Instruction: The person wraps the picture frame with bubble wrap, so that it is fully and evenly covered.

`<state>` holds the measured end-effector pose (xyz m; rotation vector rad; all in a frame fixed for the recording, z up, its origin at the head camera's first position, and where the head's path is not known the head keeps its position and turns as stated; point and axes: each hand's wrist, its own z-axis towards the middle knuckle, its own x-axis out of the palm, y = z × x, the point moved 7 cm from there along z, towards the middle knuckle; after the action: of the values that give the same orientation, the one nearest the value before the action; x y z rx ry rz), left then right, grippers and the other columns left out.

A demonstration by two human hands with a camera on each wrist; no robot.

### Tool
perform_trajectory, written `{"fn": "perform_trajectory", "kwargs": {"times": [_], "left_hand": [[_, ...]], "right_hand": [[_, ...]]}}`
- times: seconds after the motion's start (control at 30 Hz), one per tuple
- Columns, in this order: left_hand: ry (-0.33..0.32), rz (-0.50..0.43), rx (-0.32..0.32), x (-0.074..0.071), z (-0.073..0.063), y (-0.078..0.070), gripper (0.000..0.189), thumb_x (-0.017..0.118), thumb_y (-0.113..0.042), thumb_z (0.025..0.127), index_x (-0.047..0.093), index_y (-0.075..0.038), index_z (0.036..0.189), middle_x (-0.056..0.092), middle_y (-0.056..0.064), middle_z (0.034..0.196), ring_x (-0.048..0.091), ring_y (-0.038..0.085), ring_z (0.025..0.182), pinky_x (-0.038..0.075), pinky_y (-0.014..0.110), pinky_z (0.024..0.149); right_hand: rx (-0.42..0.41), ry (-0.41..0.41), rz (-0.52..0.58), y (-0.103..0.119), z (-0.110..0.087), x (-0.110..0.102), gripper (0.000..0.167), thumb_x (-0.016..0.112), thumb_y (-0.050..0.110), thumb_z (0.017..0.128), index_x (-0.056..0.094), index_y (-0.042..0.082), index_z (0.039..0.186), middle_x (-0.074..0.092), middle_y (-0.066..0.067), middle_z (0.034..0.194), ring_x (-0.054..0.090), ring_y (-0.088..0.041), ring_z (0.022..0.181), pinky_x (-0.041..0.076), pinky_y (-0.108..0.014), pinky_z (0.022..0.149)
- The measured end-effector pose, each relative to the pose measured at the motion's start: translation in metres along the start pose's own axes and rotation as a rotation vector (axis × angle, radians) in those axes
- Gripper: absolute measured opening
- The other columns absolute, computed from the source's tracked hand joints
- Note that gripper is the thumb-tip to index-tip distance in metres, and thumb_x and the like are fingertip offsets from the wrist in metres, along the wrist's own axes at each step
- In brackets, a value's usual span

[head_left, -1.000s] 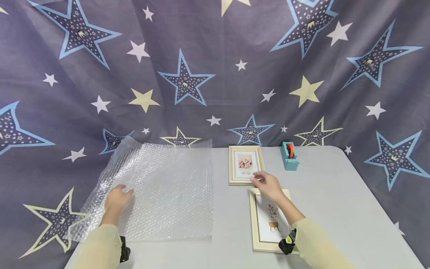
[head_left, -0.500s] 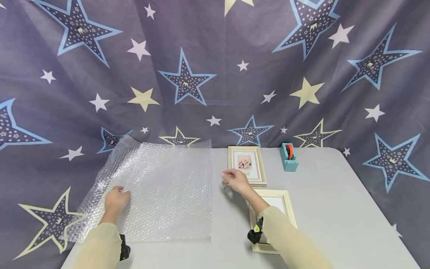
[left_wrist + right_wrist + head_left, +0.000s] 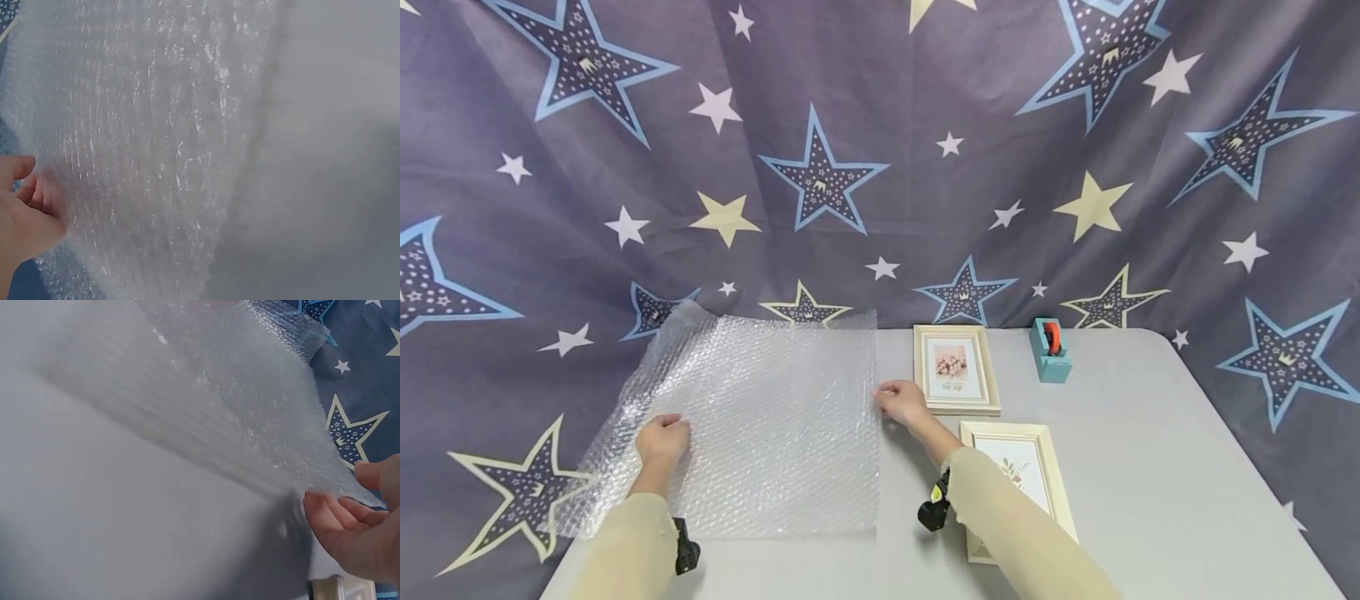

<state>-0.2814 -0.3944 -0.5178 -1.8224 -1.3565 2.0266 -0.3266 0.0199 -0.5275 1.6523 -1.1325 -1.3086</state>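
Observation:
A sheet of clear bubble wrap (image 3: 775, 433) covers the left side of the table. My left hand (image 3: 661, 440) is over its left part with fingers curled. In the left wrist view, the fingertips of the left hand (image 3: 31, 212) show hazily through the plastic while the thumb stays outside, so the hand holds the sheet. My right hand (image 3: 902, 402) is at the wrap's right edge. Its thumb and fingers stand apart there in the right wrist view, with the plastic's edge right at the fingertips of the right hand (image 3: 356, 519).
Beside the right hand lies a cream photo frame (image 3: 993, 392) with a pink flower print. A larger cream frame (image 3: 1060, 492) lies nearer, partly under the right sleeve. At the back right stands a teal tape dispenser (image 3: 1052, 367). A star-patterned curtain (image 3: 880, 208) hangs behind the grey table (image 3: 1150, 467).
My right hand has moved left from over the photo frames to the bubble wrap's right edge. The left hand has stayed in place, its thumb and fingers drawn closer together.

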Motion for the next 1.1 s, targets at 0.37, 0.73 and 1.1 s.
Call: {"fn": "perform_trajectory", "kwargs": {"times": [0.37,0.73,1.1], "left_hand": [[-0.074,-0.157,-0.05,-0.002,0.006,0.012,0.031,0.059,-0.011,0.086,0.065,0.007,0.111,0.068,0.006,0.07,0.05,0.002,0.059,0.038,0.012,0.055],[-0.108,-0.202,-0.053,-0.005,0.001,0.016,0.032,0.061,-0.012,0.085,0.064,0.009,0.109,0.067,0.019,0.085,0.06,0.026,0.087,0.043,0.022,0.072],[-0.116,-0.196,0.003,-0.013,-0.001,0.007,0.03,0.062,-0.016,0.087,0.065,0.007,0.106,0.063,-0.006,0.068,0.056,0.013,0.077,0.041,0.019,0.068]], "right_hand": [[-0.018,-0.067,0.066,0.003,0.003,0.007,0.023,0.068,0.004,0.083,0.07,-0.004,0.104,0.074,-0.015,0.086,0.058,-0.003,0.056,0.053,-0.017,0.054],[-0.006,-0.075,0.089,-0.005,-0.002,0.008,0.021,0.069,0.003,0.083,0.069,-0.005,0.102,0.074,-0.016,0.087,0.06,-0.002,0.057,0.056,-0.019,0.055],[-0.009,-0.062,0.204,-0.012,-0.01,-0.004,0.024,0.069,-0.003,0.081,0.069,-0.008,0.105,0.074,-0.021,0.092,0.065,-0.004,0.062,0.062,-0.027,0.065]]}}
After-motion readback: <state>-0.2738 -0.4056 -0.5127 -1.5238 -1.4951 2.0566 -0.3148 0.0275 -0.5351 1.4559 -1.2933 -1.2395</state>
